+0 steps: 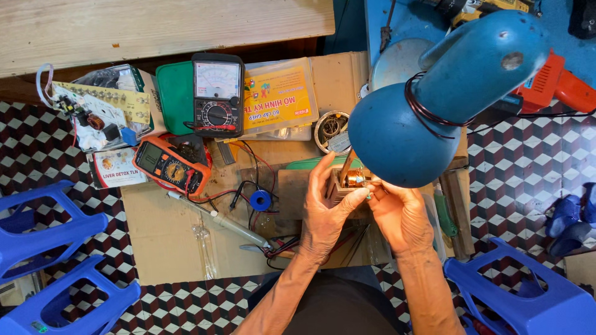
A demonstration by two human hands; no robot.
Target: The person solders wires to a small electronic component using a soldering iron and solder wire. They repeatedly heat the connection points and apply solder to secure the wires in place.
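1. Copper-wound coil part (355, 179) sits right between your two hands, tucked under the rim of the blue desk lamp (434, 105), so only a bit of shiny copper and its brownish block show.
2. Your left hand (324, 214) wraps the block from the left, fingers up along its side and thumb pressed across the front, so it's gripping the part. Your right hand (402, 214) comes in from the right with its fingertips pinched together at the part's edge; can't tell what's between them, the lamp shade hides it.
3. Going left to right across the cardboard sheet (167, 239): a circuit board (93, 108) on a white box, an orange digital multimeter (169, 164), a black analog meter (217, 94) behind it, then a soldering iron (217, 217) lying diagonally and a blue solder spool (261, 200) among red and black leads.
4. A flat yellow package (279, 93) with red print lies under a clear lid, just right of the analog meter.
5. Far right, an orange glue gun (559, 84) lies behind the lamp.
6. Blue plastic stools (56, 248) stand on the checkered floor.
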